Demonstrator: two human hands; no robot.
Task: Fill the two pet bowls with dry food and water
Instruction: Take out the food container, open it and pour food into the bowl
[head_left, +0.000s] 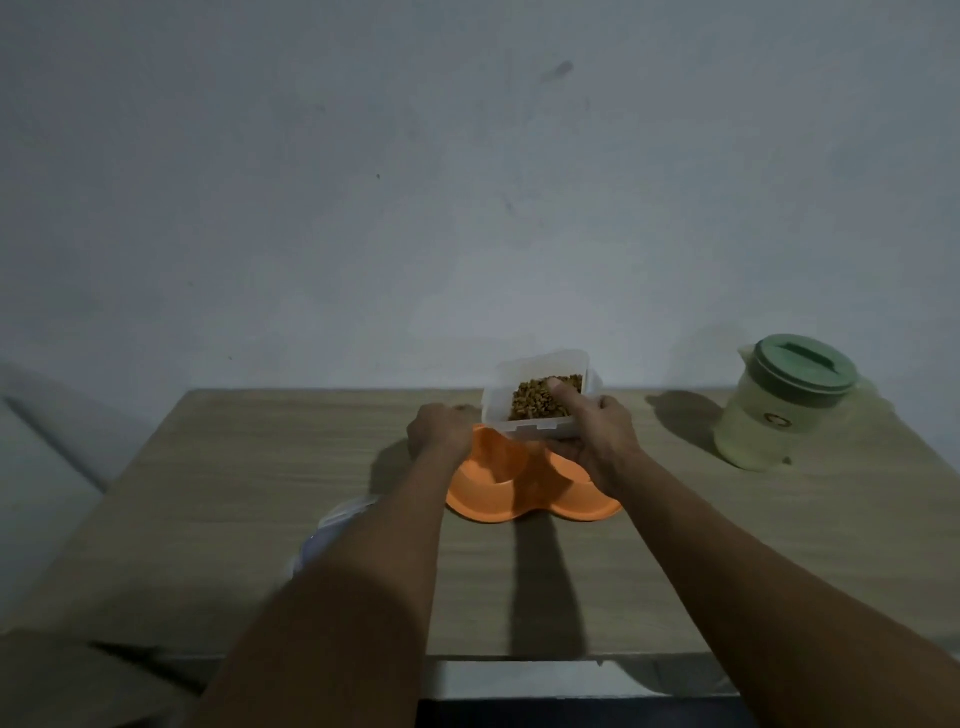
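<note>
Though unreadable, pitcher (753, 436) emblem (777, 420) (round)

Bare desk (208, 467) lies along the left edge; the jug (779, 410) blocks the far right corner, and the orange bowls (498, 501) block the middle.

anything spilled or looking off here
Nothing spilled or broken shows. The clear container is tilted over the orange double bowl, held by the right hand, whose thumb rests on the kibble inside. The pitcher stands upright, lid on.
</note>
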